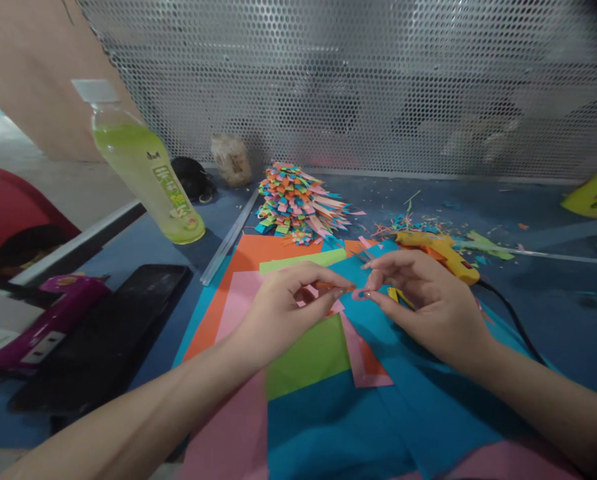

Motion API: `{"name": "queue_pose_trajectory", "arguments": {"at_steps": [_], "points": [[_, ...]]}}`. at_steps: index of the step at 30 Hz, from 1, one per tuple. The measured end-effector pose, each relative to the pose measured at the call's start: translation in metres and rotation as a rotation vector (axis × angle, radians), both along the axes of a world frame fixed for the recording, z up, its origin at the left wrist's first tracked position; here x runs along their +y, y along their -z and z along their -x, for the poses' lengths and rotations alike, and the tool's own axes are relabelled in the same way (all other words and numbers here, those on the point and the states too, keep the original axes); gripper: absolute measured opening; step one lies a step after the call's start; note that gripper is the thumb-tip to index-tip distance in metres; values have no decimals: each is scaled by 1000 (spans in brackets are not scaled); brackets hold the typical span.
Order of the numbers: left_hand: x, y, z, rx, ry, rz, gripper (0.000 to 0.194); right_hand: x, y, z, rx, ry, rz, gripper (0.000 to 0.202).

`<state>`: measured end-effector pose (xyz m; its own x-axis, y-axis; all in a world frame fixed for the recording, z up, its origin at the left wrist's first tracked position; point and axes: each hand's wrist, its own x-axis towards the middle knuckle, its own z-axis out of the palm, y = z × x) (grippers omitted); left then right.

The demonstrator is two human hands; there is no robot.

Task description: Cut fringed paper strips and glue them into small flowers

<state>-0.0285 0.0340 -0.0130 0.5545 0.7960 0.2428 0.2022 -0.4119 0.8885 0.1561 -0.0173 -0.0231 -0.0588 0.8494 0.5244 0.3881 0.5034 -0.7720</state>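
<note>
My left hand [293, 297] pinches a thin orange-brown stick-like piece [336, 285] between thumb and fingers; its exact kind is unclear. At its tip is a small curled pink paper strip [360, 294]. The thumb and a finger of my right hand [426, 293] close on the right side of that curl. Below both hands lie overlapping sheets of colored paper: blue [323, 427], green [311, 357], pink [228, 400] and orange [211, 327]. Scissors, partly hidden by my right hand, show yellow handles [401, 298].
Behind the sheets stands a cone of multicolored paper strips [293, 200]. A yellow glue gun [441, 252] with a black cord lies right, near paper scraps [408, 227]. Leftward are a drink bottle [148, 173], a clear stick [228, 240], a black phone-like slab [103, 340] and a purple device [63, 320].
</note>
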Motion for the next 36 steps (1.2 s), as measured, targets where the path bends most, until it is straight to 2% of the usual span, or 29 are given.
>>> {"name": "queue_pose_trajectory", "arguments": {"at_steps": [7, 14, 18, 23, 29, 36], "points": [[0, -1, -1, -77, 24, 154, 9, -4, -2, 0, -37, 10, -16, 24], [-2, -3, -1, -170, 29, 263, 15, -4, -2, -1, -46, 31, -18, 23], [-3, -3, -1, -190, 42, 266, 12, -3, -3, 0, -43, 24, -21, 23], [-2, -3, 0, -210, 74, 254, 19, -4, -4, 0, -62, 31, -24, 26], [-4, -7, -1, -287, 65, 274, 12, -4, -1, -3, -105, 7, -62, 26], [-3, -6, 0, -265, 56, 271, 14, -5, -2, -3, -136, -13, -73, 29]]}}
